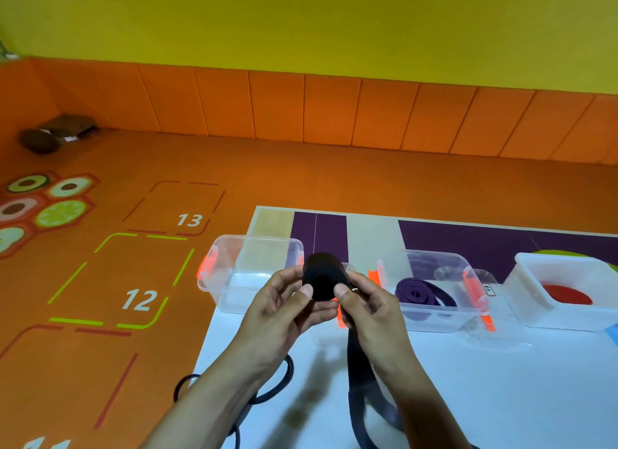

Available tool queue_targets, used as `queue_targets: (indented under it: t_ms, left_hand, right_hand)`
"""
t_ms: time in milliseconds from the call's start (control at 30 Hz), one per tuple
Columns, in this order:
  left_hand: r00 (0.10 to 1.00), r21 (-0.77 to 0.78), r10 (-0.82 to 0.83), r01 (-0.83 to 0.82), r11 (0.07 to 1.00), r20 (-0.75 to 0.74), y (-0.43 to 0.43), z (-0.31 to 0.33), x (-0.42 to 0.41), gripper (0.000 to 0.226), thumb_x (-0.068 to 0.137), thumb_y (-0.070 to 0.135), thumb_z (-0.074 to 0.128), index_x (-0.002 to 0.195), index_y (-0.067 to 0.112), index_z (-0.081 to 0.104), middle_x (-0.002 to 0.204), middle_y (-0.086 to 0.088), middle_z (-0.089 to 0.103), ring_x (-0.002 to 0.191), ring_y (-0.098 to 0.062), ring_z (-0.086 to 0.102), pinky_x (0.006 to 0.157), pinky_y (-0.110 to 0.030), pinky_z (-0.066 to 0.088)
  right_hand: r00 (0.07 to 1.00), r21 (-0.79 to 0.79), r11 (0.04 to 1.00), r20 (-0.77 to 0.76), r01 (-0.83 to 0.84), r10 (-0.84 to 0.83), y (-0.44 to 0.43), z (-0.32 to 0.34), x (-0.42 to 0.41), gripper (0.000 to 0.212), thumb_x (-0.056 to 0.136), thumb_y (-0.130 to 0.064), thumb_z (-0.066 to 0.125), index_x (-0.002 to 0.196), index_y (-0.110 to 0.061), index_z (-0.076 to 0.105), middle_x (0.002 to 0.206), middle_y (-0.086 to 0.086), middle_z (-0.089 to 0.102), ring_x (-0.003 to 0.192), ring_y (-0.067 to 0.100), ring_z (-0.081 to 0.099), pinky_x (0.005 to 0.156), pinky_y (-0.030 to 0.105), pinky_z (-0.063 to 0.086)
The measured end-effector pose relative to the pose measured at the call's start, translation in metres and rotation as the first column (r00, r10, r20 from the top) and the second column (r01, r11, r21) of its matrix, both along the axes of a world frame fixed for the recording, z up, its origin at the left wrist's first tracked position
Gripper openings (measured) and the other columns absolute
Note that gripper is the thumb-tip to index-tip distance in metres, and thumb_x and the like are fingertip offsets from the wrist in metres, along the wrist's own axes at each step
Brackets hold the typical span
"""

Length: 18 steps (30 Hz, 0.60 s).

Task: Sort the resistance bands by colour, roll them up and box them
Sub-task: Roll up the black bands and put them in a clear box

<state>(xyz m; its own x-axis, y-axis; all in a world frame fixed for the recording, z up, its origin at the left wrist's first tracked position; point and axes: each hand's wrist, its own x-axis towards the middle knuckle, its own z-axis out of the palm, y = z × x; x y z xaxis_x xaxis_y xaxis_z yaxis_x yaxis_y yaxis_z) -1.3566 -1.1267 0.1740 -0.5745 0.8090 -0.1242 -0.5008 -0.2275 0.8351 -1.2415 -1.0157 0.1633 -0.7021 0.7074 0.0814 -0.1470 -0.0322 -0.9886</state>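
Note:
My left hand (284, 303) and my right hand (368, 303) both grip a partly rolled black resistance band (322, 276) above the white table (468, 381). Its loose tail (359, 381) hangs down to the table. More black bands (277, 381) lie looped under my left arm at the table's left edge. Behind my hands stands a clear box (227, 281) with nothing visible in it. To the right, a second clear box (465, 301) holds rolled purple bands (421, 291). A white box (535, 281) at far right holds a red band (567, 294).
Orange clips (202, 269) sit on the clear boxes. A clear lid (488, 279) rests behind the purple box. The table stands on an orange floor with numbered squares (138, 299). A brown box and a dark object (53, 134) lie by the far-left wall.

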Motion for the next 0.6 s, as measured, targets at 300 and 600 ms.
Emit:
queue_targets:
  t_ms: [300,600]
  left_hand:
    - [0.806,-0.364,-0.238,0.030,0.931,-0.542,-0.017,0.003,-0.023,0.030,0.094,0.014,0.071,0.122,0.025,0.064,0.114,0.001,0.066,0.070,-0.021,0.066,0.068,-0.035,0.058]
    - [0.629,-0.322,-0.308,0.095,0.942,-0.714,-0.019,0.006,-0.031,0.025,0.099,0.031,0.062,0.124,0.027,0.059,0.108,0.001,0.068,0.081,-0.024,0.069,0.083,-0.045,0.058]
  right_hand:
    - [0.936,0.293,0.941,0.347,-0.166,0.057,0.008,0.006,0.013,0.014,0.101,-0.027,0.061,0.112,-0.032,0.068,0.102,-0.012,0.067,0.099,0.006,0.062,0.083,0.013,0.044]
    - [0.959,0.315,0.937,0.277,-0.149,0.059,0.002,0.013,0.012,0.021,0.094,-0.028,0.072,0.114,-0.033,0.072,0.105,-0.011,0.062,0.101,0.004,0.062,0.084,0.013,0.045]
